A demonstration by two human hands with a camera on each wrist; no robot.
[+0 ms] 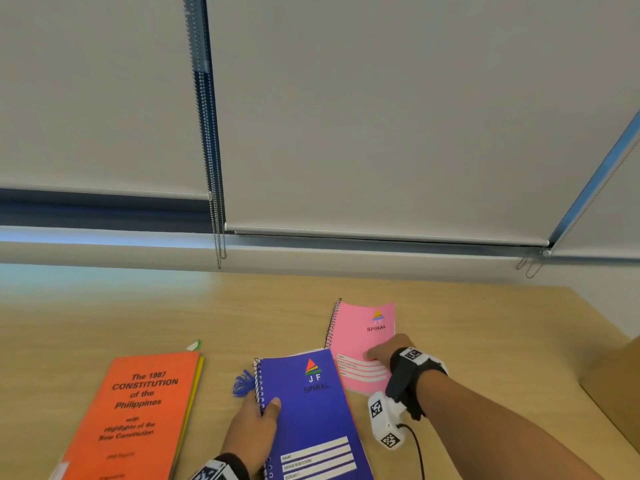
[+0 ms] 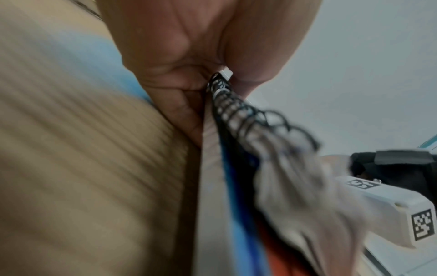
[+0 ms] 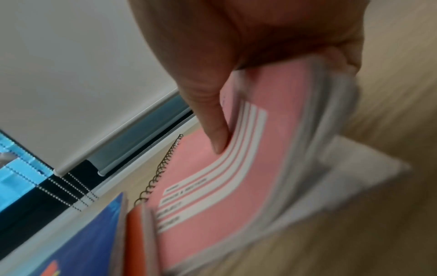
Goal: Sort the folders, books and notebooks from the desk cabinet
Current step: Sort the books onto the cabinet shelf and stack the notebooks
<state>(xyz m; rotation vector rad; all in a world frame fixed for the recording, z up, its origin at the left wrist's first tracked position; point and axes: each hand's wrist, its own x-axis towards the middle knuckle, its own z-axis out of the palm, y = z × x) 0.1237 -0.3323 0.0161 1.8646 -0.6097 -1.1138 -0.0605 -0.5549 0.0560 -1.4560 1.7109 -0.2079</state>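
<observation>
On the wooden surface (image 1: 450, 341) we see the left hand (image 1: 254, 422) pinching the blue notebook (image 1: 311, 407) at its spiral edge, the right hand (image 1: 389, 351) gripping the pink notebook (image 1: 363, 327) (thumb on cover), just beside; an orange book (image 1: 135, 410) lies left.

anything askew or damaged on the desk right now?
Blue notebook: frayed blue paper scraps bunch at its spiral's top. Pink notebook lies tilted, its lower corner lifted and pages bent in the right hand. Left hand pinches the blue spiral edge.
</observation>
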